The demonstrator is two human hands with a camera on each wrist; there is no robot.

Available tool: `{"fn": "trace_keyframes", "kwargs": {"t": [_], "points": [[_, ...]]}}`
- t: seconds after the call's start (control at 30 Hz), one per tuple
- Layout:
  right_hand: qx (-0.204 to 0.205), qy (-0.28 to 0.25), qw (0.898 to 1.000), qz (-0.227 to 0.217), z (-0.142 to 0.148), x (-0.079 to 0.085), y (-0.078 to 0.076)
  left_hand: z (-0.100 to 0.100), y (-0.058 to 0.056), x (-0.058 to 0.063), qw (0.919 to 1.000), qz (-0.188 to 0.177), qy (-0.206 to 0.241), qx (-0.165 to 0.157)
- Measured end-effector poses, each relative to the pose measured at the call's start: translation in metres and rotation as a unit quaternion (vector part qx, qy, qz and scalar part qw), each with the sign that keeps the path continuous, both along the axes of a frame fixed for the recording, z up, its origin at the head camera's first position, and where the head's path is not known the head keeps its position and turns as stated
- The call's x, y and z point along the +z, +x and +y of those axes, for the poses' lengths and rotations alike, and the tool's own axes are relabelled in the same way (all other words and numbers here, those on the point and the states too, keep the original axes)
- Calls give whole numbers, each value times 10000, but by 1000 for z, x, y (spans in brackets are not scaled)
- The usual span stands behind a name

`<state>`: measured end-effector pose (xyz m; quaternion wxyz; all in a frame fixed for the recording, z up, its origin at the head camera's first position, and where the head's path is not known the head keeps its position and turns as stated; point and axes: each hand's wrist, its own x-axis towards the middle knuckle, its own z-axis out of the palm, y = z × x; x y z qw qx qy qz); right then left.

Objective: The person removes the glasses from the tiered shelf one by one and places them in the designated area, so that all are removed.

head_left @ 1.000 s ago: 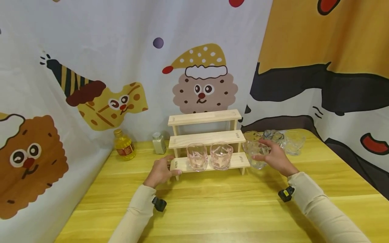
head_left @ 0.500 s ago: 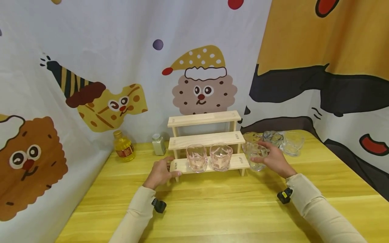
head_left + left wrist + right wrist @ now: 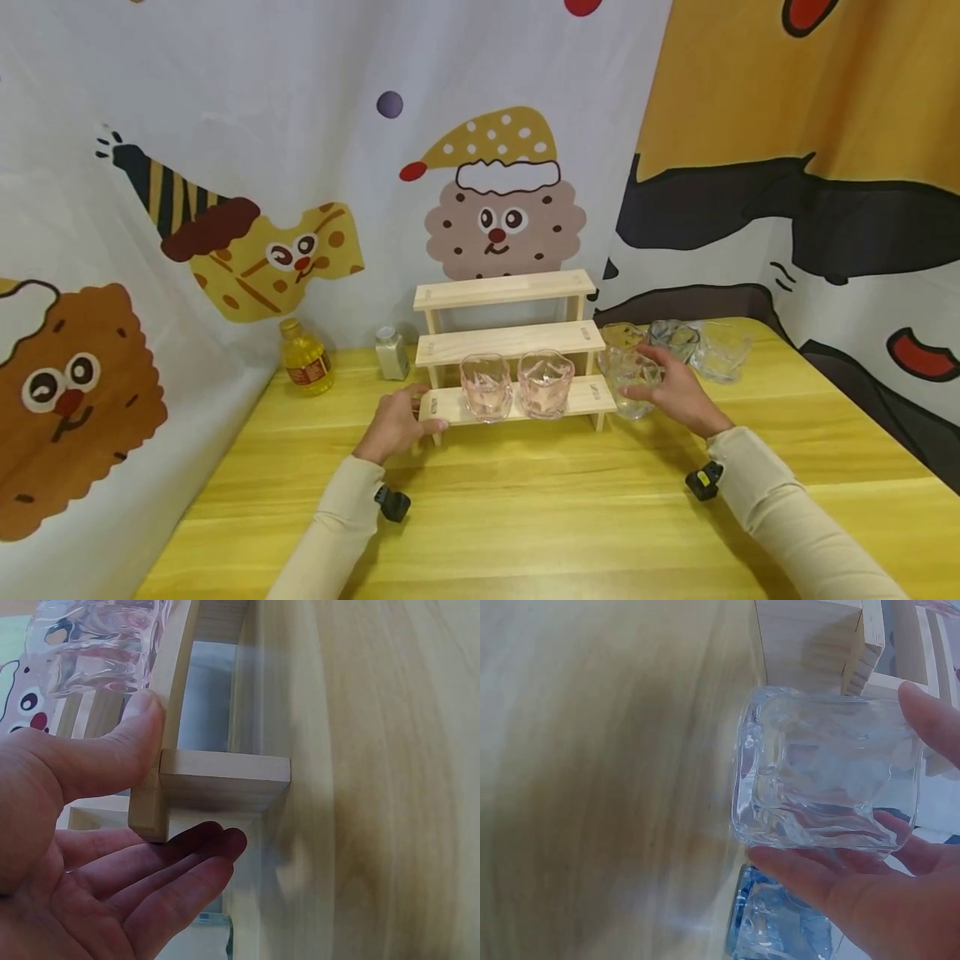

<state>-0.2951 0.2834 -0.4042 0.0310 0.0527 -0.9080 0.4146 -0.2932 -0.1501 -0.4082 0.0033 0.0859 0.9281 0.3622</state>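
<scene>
My left hand [image 3: 395, 423] grips the left end of the lowest step of a wooden three-step rack [image 3: 510, 340]. In the left wrist view its thumb lies on top of the board and the fingers reach below. Two pink-tinted glasses [image 3: 487, 388] stand side by side on that lowest step. At the rack's right end, my right hand [image 3: 678, 390] holds a clear glass [image 3: 825, 772] upright, thumb on one side and fingers on the other. A bluish glass [image 3: 784, 919] shows beside the fingers in the right wrist view.
Behind the right hand stand an amber-tinted glass [image 3: 622, 335], a grey-blue glass [image 3: 673, 337] and another clear glass [image 3: 722, 352]. An oil bottle [image 3: 306, 360] and a small lidded jar [image 3: 392, 354] stand left of the rack. A printed curtain [image 3: 322, 100] hangs behind the table [image 3: 510, 517].
Almost nothing moves. My right hand shifts very slightly left around the clear glass, while the left hand and rack stay in place.
</scene>
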Motion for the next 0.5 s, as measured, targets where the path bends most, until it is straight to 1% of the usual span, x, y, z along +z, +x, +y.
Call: {"fn": "trace_keyframes", "kwargs": {"t": [0.17, 0.37, 0.43, 0.5], "points": [[122, 81, 9999, 32, 0, 3, -1, -1, -2, 3, 10000, 39, 43, -12], [226, 78, 9997, 29, 2, 2, -3, 0, -2, 4, 10000, 26, -15, 24], [153, 195, 9997, 22, 2, 4, 1, 1, 0, 4, 10000, -16, 11, 38], [2, 390, 9992, 93, 3, 8, 8, 4, 2, 2, 10000, -42, 56, 35]]}}
